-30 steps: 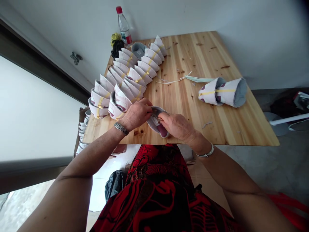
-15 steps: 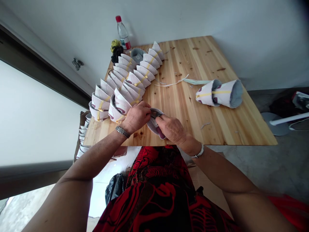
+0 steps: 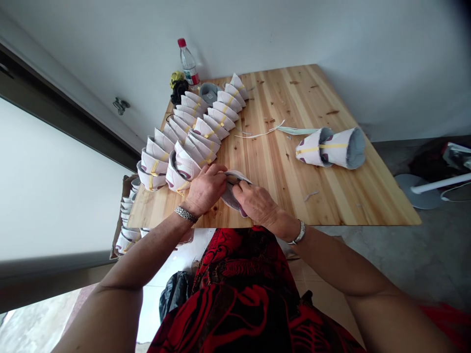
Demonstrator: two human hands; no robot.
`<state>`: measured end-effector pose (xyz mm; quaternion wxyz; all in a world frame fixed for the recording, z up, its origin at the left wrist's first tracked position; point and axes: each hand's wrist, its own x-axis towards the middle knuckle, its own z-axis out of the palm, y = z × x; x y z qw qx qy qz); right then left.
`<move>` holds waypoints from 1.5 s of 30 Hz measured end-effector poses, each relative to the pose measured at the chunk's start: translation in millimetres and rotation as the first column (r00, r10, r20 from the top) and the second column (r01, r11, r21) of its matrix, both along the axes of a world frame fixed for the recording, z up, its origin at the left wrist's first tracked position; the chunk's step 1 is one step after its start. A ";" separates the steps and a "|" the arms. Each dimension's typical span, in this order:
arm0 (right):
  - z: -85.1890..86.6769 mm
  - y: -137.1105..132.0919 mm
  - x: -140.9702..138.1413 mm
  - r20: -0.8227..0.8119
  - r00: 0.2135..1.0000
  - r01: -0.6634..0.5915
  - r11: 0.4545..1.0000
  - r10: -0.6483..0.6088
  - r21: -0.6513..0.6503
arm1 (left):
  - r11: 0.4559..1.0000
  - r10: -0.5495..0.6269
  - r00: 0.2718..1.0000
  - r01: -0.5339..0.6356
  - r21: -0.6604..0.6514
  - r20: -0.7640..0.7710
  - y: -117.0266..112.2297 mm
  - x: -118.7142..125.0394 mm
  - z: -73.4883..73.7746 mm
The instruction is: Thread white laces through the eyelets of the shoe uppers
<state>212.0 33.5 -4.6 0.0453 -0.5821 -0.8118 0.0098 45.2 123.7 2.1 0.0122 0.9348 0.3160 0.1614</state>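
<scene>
Left hand (image 3: pixel 205 190) and right hand (image 3: pixel 255 205) pinch a white mask (image 3: pixel 231 193) between pressed-together fingers, at six o'clock on the table (image 3: pixel 301 108) — stacked masks (image 3: pixel 191 137) sit at eleven o'clock

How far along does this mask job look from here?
Done, it seems: rows of strapped white masks stand along the table. In hand: one mask, gripped by the left hand and right hand. Left: two masks lie apart at right, beside loose strips. More masks sit below the table's edge, their state unclear.
</scene>
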 end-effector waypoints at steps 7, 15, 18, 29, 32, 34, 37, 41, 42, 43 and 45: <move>1.8 2.6 -3.9 -0.046 0.994 0.097 0.994 -0.099 -0.044 | 0.999 0.007 0.990 -0.013 -0.042 -0.141 5.6 12.5 8.0; 7.9 -4.3 1.3 -0.065 0.992 0.103 0.992 -0.108 -0.076 | 0.997 -0.077 0.962 0.071 -0.033 -0.261 -8.7 4.3 11.8; -1.7 -13.3 9.3 -0.145 0.981 0.126 0.991 -0.132 -0.049 | 0.991 -0.137 0.959 0.133 -0.031 -0.248 -14.4 2.6 13.7; -23.8 -34.6 23.3 -0.302 0.929 0.273 0.945 -0.211 0.178 | 0.982 -0.162 0.967 0.177 0.061 -0.196 -24.6 6.6 0.5; -26.3 -31.5 32.1 -0.369 0.902 0.291 0.947 -0.225 0.134 | 0.978 -0.204 0.961 0.209 0.009 -0.188 -21.9 5.9 2.0; -27.0 -27.7 37.8 -0.411 0.893 0.247 0.963 -0.183 0.108 | 0.973 -0.230 0.959 0.228 -0.028 -0.163 -17.4 6.5 3.5; -27.7 -23.1 45.4 -0.438 0.897 0.125 0.987 -0.068 0.102 | 0.974 -0.222 0.967 0.216 -0.060 -0.123 -11.6 11.6 4.7; -30.9 -23.2 50.6 -0.422 0.906 0.073 0.989 -0.011 0.130 | 0.995 -0.063 0.994 0.057 -0.081 -0.085 -11.4 24.0 3.9; -32.0 -23.8 50.6 -0.425 0.905 0.083 0.987 -0.018 0.135 | 0.996 -0.028 0.997 0.021 -0.088 -0.072 -12.1 27.1 3.4; -32.9 -24.5 50.1 -0.429 0.903 0.099 0.986 -0.032 0.135 | 0.996 0.002 0.998 -0.008 -0.092 -0.059 -12.9 30.0 2.9; -34.1 -25.3 48.7 -0.434 0.898 0.142 0.982 -0.075 0.123 | 0.995 0.039 0.998 -0.043 -0.090 -0.045 -14.2 35.3 2.1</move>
